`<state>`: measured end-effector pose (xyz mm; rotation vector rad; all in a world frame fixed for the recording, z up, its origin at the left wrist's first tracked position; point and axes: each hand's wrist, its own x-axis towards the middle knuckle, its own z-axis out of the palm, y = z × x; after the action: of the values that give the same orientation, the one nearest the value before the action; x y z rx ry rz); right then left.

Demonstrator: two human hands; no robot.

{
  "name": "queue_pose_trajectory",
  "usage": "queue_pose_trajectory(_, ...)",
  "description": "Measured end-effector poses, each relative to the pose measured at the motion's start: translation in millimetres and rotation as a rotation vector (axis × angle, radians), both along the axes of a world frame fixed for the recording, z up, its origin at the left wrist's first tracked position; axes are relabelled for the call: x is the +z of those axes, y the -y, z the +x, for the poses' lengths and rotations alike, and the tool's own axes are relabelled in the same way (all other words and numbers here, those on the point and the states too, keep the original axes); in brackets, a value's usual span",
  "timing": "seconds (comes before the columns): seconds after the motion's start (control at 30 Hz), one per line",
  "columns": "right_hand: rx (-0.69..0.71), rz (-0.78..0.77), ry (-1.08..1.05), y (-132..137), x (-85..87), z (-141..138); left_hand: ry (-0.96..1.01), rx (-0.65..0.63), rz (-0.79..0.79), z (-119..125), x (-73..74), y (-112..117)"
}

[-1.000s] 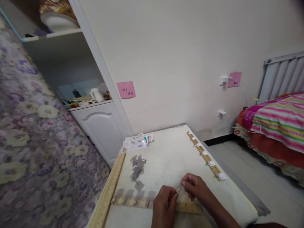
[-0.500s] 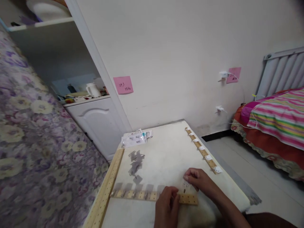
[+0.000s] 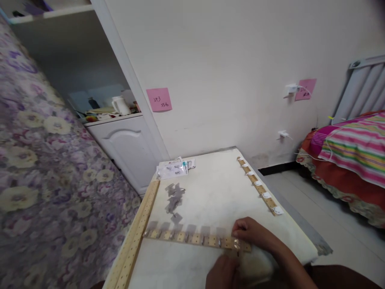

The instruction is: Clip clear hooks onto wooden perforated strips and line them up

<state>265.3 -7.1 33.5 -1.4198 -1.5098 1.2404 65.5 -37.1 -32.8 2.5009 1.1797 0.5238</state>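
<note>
A wooden strip [image 3: 195, 238] with small holes lies across the near part of the table, with several clear square adhesive hooks [image 3: 205, 232] set along it. Over its right end my right hand [image 3: 248, 232] has its fingertips pinched on another clear hook [image 3: 236, 243], whose metal part points down. My left hand [image 3: 221, 272] is just below that hook, its fingers curled and blurred; what they hold, if anything, cannot be made out. A loose heap of grey-looking clear hooks [image 3: 175, 198] lies beyond the strip on the left.
Along the table's right edge runs a wooden strip with white hooks [image 3: 257, 183]. Longer perforated wooden strips [image 3: 138, 233] line the left edge. Packaged hooks [image 3: 172, 170] lie at the back left. A floral curtain [image 3: 54, 180] hangs left; a bed [image 3: 345, 156] stands right.
My right hand has brought its hook over the strip's right end. My left hand has drawn back toward me and slightly right, uncovering the strip's middle. The view has shifted slightly.
</note>
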Motion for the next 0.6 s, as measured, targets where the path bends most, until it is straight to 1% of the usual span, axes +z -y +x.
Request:
queue_pose_trajectory(0.1,0.008,-0.004,-0.001,-1.0,-2.4,1.1,0.119,-0.013,-0.028,-0.1,4.7,-5.5)
queue_pose_trajectory(0.17,0.003,-0.010,-0.001,-2.3,-4.8,1.9,0.143,-0.008,-0.064,1.0,6.4,-8.8)
queue_pose_trajectory(0.27,-0.019,-0.010,0.020,-4.6,-8.9,2.3,0.069,0.040,-0.078,5.1,6.0,-12.4)
queue_pose_trajectory(0.4,-0.034,-0.003,0.051,-7.6,-13.6,1.7,-0.061,0.095,-0.010,12.3,2.0,-16.3)
queue_pose_trajectory(0.5,-0.043,-0.007,0.083,-9.0,-14.8,0.6,-0.140,0.103,0.032,16.1,0.3,-19.3)
queue_pose_trajectory(0.6,-0.049,-0.001,0.103,-9.0,-12.9,-0.9,-0.188,0.087,0.047,18.1,4.2,-20.8)
